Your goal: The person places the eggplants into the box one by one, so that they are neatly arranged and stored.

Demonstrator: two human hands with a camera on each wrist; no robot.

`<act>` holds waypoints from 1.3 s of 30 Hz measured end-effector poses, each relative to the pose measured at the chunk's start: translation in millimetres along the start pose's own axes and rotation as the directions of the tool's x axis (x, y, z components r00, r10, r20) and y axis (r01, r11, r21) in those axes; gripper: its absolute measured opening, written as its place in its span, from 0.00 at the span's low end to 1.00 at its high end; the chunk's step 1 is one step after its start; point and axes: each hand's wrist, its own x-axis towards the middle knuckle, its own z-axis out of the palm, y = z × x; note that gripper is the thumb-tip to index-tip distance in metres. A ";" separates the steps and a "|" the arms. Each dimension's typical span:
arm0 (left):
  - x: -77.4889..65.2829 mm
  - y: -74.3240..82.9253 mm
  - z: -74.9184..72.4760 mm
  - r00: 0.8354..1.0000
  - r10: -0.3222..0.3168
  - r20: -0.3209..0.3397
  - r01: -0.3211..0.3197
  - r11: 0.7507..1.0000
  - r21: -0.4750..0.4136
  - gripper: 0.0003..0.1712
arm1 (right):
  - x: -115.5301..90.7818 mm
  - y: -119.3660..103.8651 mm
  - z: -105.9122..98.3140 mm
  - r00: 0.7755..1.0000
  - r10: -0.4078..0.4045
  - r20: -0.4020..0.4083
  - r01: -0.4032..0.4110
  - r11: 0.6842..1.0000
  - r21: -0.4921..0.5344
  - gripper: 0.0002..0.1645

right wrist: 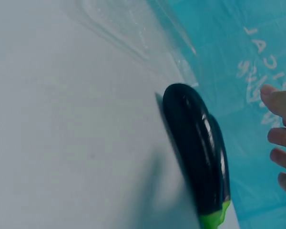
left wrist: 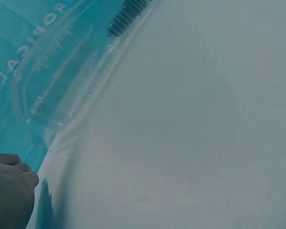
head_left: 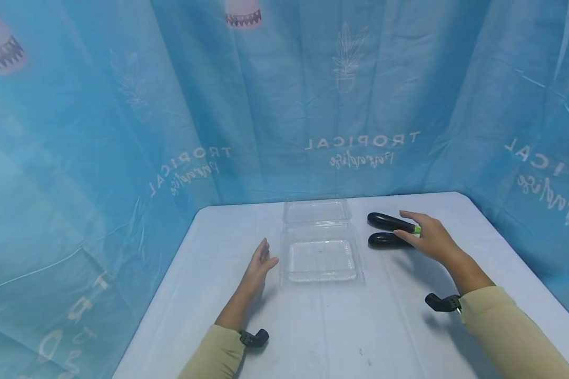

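Two glossy dark eggplants lie side by side on the right of the table, the far eggplant (head_left: 388, 221) and the near eggplant (head_left: 385, 241), green at the stem ends. Over those ends hovers my right hand (head_left: 431, 238), thumb and fingers spread; the right wrist view shows a gap between the hand and the near eggplant (right wrist: 193, 143). A clear plastic clamshell container (head_left: 321, 257) stands unfolded, its lid (head_left: 316, 211) toward the back. To its left is my left hand (head_left: 255, 271), fingers loosely extended, apart from the container and holding nothing.
The white-covered table (head_left: 332, 326) has rounded back corners. Blue printed curtains (head_left: 284, 105) hang along its back and sides. Each wrist carries a small black camera, such as the right one (head_left: 443, 302).
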 end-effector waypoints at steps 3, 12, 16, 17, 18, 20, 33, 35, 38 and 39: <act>-1.8 -4.4 0.4 1.000 -0.002 -0.003 0.002 1.000 -0.020 0.55 | -6.0 6.3 1.3 0.999 0.024 -0.037 -0.024 1.000 -0.001 0.38; -8.3 -5.4 3.5 1.000 0.024 -0.020 -0.024 1.000 0.001 0.57 | -21.7 26.2 4.0 0.986 0.033 -0.161 -0.031 0.999 0.015 0.25; -9.1 -7.2 5.2 1.000 0.018 -0.020 -0.018 1.000 -0.003 0.57 | -29.0 37.5 4.2 0.981 0.062 -0.181 -0.050 0.996 0.067 0.23; -9.2 -7.9 5.5 1.000 0.020 -0.017 -0.020 1.000 -0.008 0.57 | -30.8 40.0 4.0 0.981 0.077 -0.179 -0.064 0.995 0.079 0.23; -9.4 -9.1 5.7 1.000 0.015 -0.016 -0.015 1.000 -0.011 0.56 | -32.1 42.4 4.1 0.981 0.094 -0.171 -0.079 0.992 0.094 0.24; -9.8 -11.4 6.1 1.000 0.013 -0.015 -0.013 1.000 -0.019 0.55 | -34.3 47.3 4.6 0.980 0.135 -0.149 -0.118 0.986 0.114 0.26; -11.3 -11.8 7.3 0.999 0.039 0.011 -0.039 0.999 -0.012 0.54 | -30.5 64.8 6.4 0.974 0.222 -0.048 -0.215 0.970 0.117 0.33; -11.2 -12.8 7.3 0.999 0.039 0.020 -0.039 0.999 -0.015 0.54 | -29.7 65.9 7.0 0.971 0.237 -0.023 -0.233 0.966 0.114 0.33; -11.8 -14.3 7.4 0.999 0.033 0.035 -0.032 0.999 -0.024 0.53 | -29.8 67.5 8.1 0.967 0.255 0.007 -0.254 0.961 0.110 0.32; -12.1 -14.9 7.3 0.999 0.032 0.040 -0.032 0.999 -0.023 0.52 | -29.9 68.6 8.5 0.967 0.256 0.014 -0.256 0.961 0.106 0.32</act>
